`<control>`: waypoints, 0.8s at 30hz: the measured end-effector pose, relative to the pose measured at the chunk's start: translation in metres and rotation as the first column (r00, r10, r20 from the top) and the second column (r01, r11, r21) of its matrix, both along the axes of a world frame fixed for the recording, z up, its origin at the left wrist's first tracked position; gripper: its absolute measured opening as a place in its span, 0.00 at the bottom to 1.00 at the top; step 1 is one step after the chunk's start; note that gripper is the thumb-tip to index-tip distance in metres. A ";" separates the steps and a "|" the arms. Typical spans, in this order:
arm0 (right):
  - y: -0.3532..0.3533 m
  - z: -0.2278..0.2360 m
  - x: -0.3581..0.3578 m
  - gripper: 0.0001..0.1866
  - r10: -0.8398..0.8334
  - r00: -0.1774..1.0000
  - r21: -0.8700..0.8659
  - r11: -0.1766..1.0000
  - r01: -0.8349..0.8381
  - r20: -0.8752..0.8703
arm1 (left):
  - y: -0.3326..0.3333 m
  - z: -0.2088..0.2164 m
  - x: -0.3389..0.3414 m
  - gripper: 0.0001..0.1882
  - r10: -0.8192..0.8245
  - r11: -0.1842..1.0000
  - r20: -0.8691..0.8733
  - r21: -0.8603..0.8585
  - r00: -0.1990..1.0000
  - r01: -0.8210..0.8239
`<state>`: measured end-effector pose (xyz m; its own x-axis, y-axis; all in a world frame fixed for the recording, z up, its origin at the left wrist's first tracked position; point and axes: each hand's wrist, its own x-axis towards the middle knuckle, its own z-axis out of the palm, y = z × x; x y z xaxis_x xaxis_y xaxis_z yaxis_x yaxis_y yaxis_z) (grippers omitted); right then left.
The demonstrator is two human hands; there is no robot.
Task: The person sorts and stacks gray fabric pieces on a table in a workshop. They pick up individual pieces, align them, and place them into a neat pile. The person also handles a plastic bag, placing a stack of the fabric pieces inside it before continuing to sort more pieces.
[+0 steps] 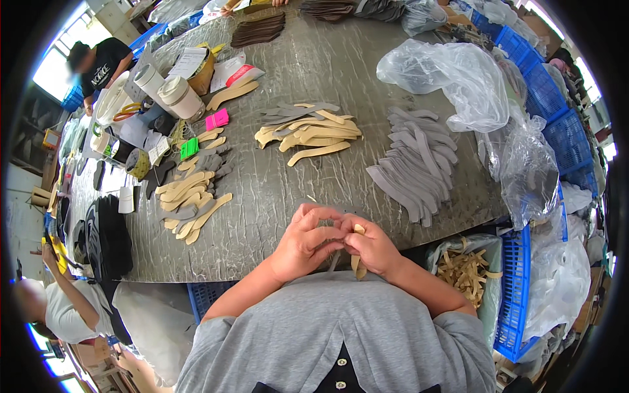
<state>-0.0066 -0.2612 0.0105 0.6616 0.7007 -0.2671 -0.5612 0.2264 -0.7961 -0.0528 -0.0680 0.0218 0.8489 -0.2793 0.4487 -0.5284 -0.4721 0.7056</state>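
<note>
In front of my chest, at the table's near edge, my two hands meet fingertip to fingertip. My right hand (371,243) is closed round a narrow tan strip (358,265) whose lower end hangs below the fingers. Thumb and fingers of my left hand (308,239) are pinched against the right fingertips; what they hold is hidden. Ahead lies a pile of curved tan pieces (319,136) with grey pieces on its far side. Fanned grey curved pieces (419,160) lie to the right, and a mixed tan and grey pile (190,193) to the left.
A lined blue crate (514,288) beside my right arm contains tan scraps (465,270). Clear plastic bags (452,72) cover the table's right side. White containers (180,98), pink tags (217,119) and green tags (189,149) stand or lie left. Other people work at the left and far edge.
</note>
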 end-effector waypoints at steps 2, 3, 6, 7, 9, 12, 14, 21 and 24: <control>-0.003 0.004 0.001 0.04 -0.155 0.985 0.039 0.987 0.158 -0.081 | 0.004 0.000 0.003 0.12 0.014 1.000 0.058 -0.024 0.998 -0.013; -0.008 0.017 0.004 0.04 -0.271 0.950 0.048 0.958 0.281 -0.157 | 0.006 0.003 0.003 0.10 0.035 0.997 0.065 -0.069 0.997 -0.031; -0.062 0.009 0.023 0.03 -0.410 0.871 0.228 0.851 0.472 -0.270 | 0.020 -0.008 -0.002 0.08 0.192 0.910 -0.108 -0.353 0.975 -0.219; -0.099 0.000 0.035 0.05 -0.349 0.899 0.304 0.855 0.421 -0.264 | 0.026 -0.015 -0.004 0.07 0.237 0.836 -0.207 -0.454 0.949 -0.308; -0.165 -0.008 0.042 0.08 -0.372 0.924 0.162 0.910 0.381 -0.084 | 0.039 -0.019 -0.002 0.05 0.319 0.802 -0.289 -0.425 0.903 -0.419; -0.282 -0.031 0.019 0.07 -0.022 0.996 -0.769 0.633 0.082 0.088 | 0.044 -0.018 0.004 0.03 0.389 0.785 -0.385 -0.337 0.837 -0.520; -0.327 -0.066 -0.004 0.06 0.506 0.833 -0.974 -0.129 -0.184 -0.225 | 0.041 -0.018 0.008 0.03 0.407 0.796 -0.411 -0.279 0.816 -0.537; -0.171 0.012 0.009 0.05 0.222 0.854 -0.804 0.508 0.310 0.470 | 0.026 -0.012 0.014 0.06 0.403 0.839 -0.427 -0.182 0.810 -0.513; -0.099 0.007 0.021 0.12 -0.051 0.784 -0.430 0.813 0.392 0.618 | 0.024 -0.011 0.017 0.06 0.374 0.848 -0.438 -0.197 0.818 -0.493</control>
<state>0.0142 -0.3598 0.0175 0.9220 0.3812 -0.0682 0.0313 -0.2489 -0.9680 -0.0362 -0.0444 0.0106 0.9653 0.2495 0.0771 0.0104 -0.3318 0.9433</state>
